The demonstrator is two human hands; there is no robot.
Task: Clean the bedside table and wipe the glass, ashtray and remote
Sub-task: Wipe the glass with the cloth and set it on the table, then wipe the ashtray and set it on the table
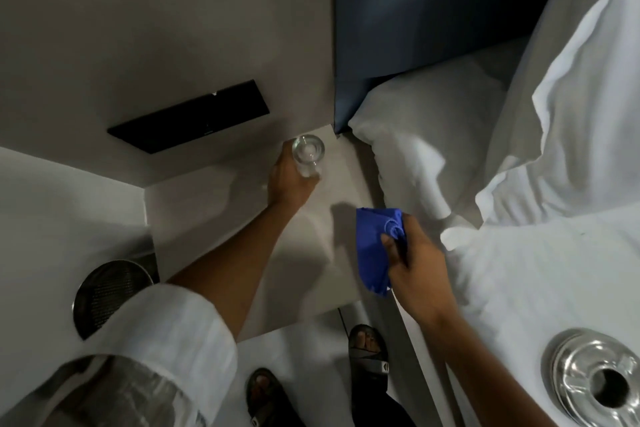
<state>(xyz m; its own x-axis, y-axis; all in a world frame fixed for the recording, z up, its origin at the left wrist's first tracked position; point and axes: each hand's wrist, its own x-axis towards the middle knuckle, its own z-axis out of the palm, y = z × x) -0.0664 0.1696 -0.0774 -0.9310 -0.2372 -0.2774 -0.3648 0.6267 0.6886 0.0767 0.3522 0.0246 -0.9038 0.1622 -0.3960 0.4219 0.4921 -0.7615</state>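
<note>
Grey walls meet over a pale bedside table (pixel 214 204) in the middle of the frame, with a white bed (pixel 519 270) along the right. At the table's far corner, centre of the frame, the left hand (pixel 289 184) wraps its fingers around the glass (pixel 308 156); whether its base is touching the top or just above it, I cannot tell. The right hand (pixel 415 253), right of centre, pinches a bunched blue cloth (pixel 375 246) over the table's near-right edge. The ashtray (pixel 595 378) lies on the bed at the lower right. A dark slab (pixel 188 116) at upper left is fixed on the wall, so it is probably not the remote, which I cannot pick out.

The glass is smooth and sits close to the corner; a loose grip or a nudge from the cloth could tip it off towards the bed or floor. The ashtray rests on soft bedding near the edge, so a knock on the mattress might slide it.
</note>
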